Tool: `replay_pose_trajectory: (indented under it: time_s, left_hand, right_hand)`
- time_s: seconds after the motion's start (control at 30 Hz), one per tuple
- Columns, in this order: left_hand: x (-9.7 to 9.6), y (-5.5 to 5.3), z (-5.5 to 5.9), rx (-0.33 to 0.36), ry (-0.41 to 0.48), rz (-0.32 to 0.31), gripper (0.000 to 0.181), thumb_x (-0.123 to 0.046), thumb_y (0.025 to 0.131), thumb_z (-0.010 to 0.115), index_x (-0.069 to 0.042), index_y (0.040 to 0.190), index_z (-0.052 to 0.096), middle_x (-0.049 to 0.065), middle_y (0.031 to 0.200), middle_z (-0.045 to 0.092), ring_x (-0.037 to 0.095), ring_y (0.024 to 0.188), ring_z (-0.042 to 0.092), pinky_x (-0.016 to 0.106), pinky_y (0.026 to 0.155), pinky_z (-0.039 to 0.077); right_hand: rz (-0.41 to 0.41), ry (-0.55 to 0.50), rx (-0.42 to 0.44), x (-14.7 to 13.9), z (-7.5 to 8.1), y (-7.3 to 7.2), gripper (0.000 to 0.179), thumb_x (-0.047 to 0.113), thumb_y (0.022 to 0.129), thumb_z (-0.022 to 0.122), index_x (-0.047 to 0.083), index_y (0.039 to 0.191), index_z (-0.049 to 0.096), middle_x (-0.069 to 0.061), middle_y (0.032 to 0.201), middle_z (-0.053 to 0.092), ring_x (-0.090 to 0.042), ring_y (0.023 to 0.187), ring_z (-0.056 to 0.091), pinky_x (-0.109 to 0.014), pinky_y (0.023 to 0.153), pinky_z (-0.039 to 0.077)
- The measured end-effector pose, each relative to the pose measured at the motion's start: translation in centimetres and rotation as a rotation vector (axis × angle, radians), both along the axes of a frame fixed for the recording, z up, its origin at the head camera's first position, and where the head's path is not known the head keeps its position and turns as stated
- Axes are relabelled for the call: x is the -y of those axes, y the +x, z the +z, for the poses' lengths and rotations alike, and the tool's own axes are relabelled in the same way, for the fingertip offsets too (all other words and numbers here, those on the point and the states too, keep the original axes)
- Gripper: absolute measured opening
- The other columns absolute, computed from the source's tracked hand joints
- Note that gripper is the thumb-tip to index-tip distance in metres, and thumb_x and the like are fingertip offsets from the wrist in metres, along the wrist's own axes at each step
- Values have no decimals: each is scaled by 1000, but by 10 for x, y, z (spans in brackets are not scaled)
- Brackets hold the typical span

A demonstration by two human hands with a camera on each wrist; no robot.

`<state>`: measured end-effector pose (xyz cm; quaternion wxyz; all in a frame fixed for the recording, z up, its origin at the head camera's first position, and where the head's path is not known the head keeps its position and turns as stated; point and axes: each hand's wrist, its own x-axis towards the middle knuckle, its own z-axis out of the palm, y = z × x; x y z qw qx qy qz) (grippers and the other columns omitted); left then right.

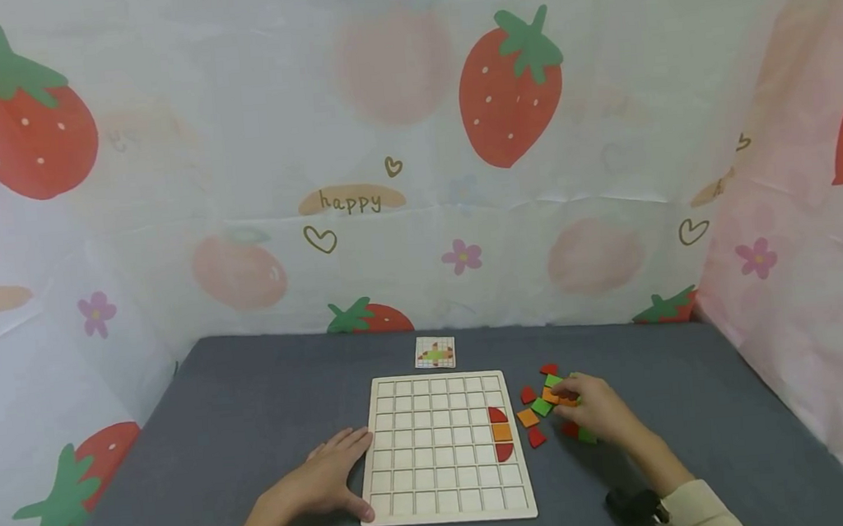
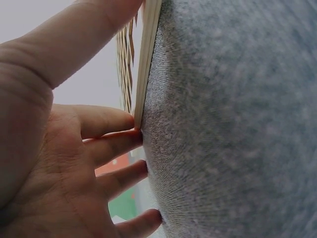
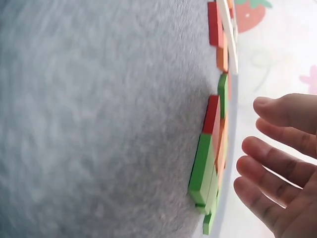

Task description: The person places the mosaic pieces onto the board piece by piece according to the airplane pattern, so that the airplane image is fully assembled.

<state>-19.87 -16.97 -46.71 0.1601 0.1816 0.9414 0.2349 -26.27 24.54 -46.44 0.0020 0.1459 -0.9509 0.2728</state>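
Observation:
A pale wooden grid board [image 1: 433, 456] lies flat on the table. Near its right edge, an orange square [image 1: 502, 432] sits in a cell between two red rounded pieces [image 1: 505, 452]. My left hand [image 1: 320, 479] rests at the board's left side; in the left wrist view its fingertips touch the board's edge [image 2: 146, 64] and the cloth. To the right of the board, my right hand [image 1: 599, 406] hovers over loose tiles, fingers loosely bent and apart. The right wrist view shows nothing between them. Among the tiles are a green block [image 3: 200, 166] and a red piece [image 3: 211, 114].
A small pattern card [image 1: 434, 352] lies behind the board. More loose tiles, such as an orange square [image 1: 528, 418] and a red piece [image 1: 537, 436], lie close to the board's right edge. Grey cloth [image 1: 291, 397] covers the table, and a printed curtain [image 1: 271, 143] hangs behind it.

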Motion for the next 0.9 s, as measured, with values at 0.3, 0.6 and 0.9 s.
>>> replay_pose_trajectory:
  time_s: [0.3, 0.6, 0.9]
  left_hand:
    - [-1, 1, -1, -10, -1, 4, 107, -36, 60, 90, 3, 146, 39, 20, 153, 38, 44, 145, 27, 67, 111, 23]
    - [-1, 1, -1, -7, -1, 8, 107, -35, 60, 90, 3, 146, 39, 20, 153, 38, 43, 145, 27, 67, 111, 23]
    - [-1, 0, -1, -10, -2, 8, 107, -36, 60, 90, 3, 146, 39, 20, 153, 38, 43, 145, 27, 68, 110, 23]
  right_hand:
    - [8, 48, 12, -7, -5, -7, 26, 10, 85, 72, -1, 109, 70, -9, 99, 66, -26, 91, 65, -43, 78, 55]
    - [-4, 83, 22, -7, -6, -12, 20, 10, 84, 74, 1, 102, 72, -6, 93, 65, -20, 83, 63, -39, 73, 54]
    - [6, 98, 15, -5, -6, -13, 16, 7, 82, 74, 2, 97, 73, -6, 90, 65, -18, 80, 61, -37, 70, 53]
